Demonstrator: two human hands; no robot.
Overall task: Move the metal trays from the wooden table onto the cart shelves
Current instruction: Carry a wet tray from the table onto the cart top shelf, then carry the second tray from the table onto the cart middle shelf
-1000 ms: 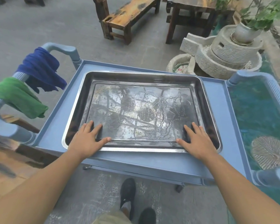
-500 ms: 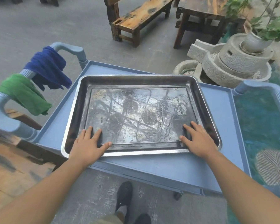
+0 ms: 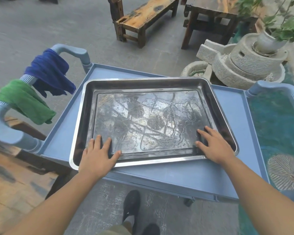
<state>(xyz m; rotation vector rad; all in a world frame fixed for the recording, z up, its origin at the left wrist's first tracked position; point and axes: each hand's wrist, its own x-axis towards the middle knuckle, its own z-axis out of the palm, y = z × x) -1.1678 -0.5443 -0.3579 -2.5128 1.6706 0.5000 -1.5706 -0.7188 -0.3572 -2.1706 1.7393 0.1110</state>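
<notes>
Cart, blue plastic [image 3: 185, 177], top shelf carries rectangular metal tray [image 3: 148, 116], slightly skewed. Left hand [image 3: 97, 158] and right hand [image 3: 215, 148] lie flat over tray's near rim, fingers straight, gripping nothing. Blue cloth [image 3: 47, 72], green cloth [image 3: 22, 100] drape over handle.

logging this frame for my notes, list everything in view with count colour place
metal tray: one, silver, on cart's top shelf
cart: one, blue-grey, before the person
blue cloth: one, dark blue, over cart's left handle
green cloth: one, green, same handle, nearer
bench: one, brown wood, beyond cart
table: one, dark wood, far right
stone mill: one, grey, behind cart's right end
potted plant: one, green leaves, atop the mill
shoes: two, black, floor below cart
left hand: one, flat on tray's near-left corner
right hand: one, flat on tray's near-right corner
</notes>
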